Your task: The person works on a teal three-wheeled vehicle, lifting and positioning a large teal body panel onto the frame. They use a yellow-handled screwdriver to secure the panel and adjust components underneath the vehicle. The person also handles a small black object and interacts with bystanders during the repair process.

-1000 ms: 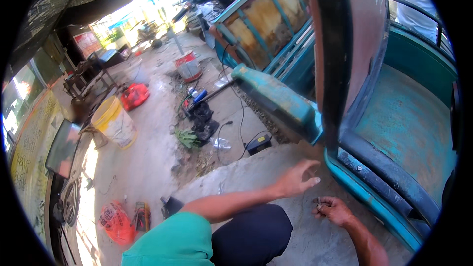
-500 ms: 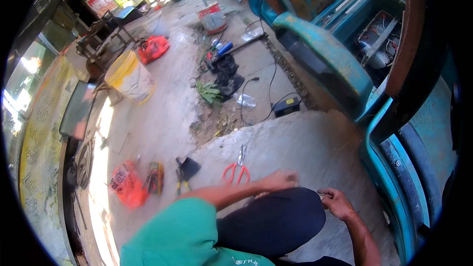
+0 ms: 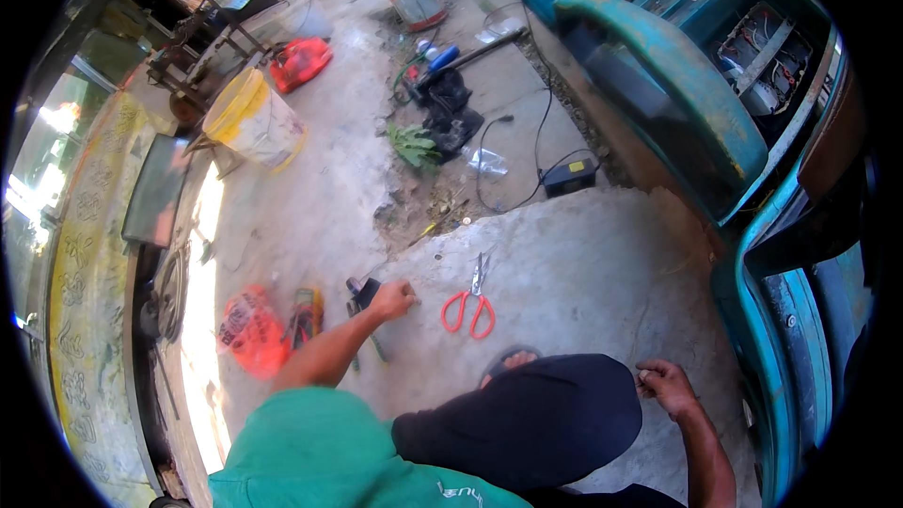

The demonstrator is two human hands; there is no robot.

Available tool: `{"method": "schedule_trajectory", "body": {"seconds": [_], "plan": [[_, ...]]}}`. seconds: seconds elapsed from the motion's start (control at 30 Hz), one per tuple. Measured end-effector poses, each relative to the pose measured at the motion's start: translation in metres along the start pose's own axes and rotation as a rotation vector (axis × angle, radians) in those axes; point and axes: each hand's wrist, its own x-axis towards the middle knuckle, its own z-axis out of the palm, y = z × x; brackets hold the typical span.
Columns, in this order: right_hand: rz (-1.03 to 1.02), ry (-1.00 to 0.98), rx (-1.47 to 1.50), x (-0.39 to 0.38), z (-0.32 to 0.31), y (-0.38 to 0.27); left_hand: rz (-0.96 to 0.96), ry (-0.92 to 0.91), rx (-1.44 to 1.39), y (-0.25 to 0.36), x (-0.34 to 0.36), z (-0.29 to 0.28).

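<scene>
My left hand (image 3: 393,300) hangs over the concrete with its fingers curled together; whatever they may hold is too small to make out. Beside it lie a black object (image 3: 365,293), partly covered by the hand, and a pair of pliers (image 3: 378,346), partly behind my forearm. Scissors with red handles (image 3: 468,312) rest on the ground right of this hand, blades pointing away. My right hand (image 3: 666,388) is beside my dark-trousered knee, fingers pinched, perhaps on something tiny. A multimeter (image 3: 307,316) and a red plastic bag (image 3: 252,331) lie farther left.
Teal vehicle bodywork (image 3: 677,85) with an open wiring compartment (image 3: 769,56) stands along the right. Ahead are a black box with a cable (image 3: 570,178), a leafy plant (image 3: 412,145) and black cloth (image 3: 450,113). A yellow-rimmed bucket (image 3: 256,122) stands at far left.
My left hand has swung left from beside the knee, past the scissors, to the black object and pliers. My right hand has stayed near the knee. The view has shifted slightly.
</scene>
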Motion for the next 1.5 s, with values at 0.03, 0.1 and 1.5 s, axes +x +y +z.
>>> {"method": "schedule_trajectory", "body": {"seconds": [0.03, 0.1, 1.5], "plan": [[0.009, 0.008, 0.004, -0.001, -0.001, 0.002, 0.002, 0.011, 0.002, -0.005, 0.006, 0.000], [-0.004, 0.007, -0.058, -0.006, 0.001, -0.010, -0.030, 0.005, -0.009, -0.021, 0.014, 0.002], [0.229, 0.163, 0.031, 0.006, -0.028, 0.024, -0.125, -0.033, 0.513, 0.000, 0.245, -0.021]]}}
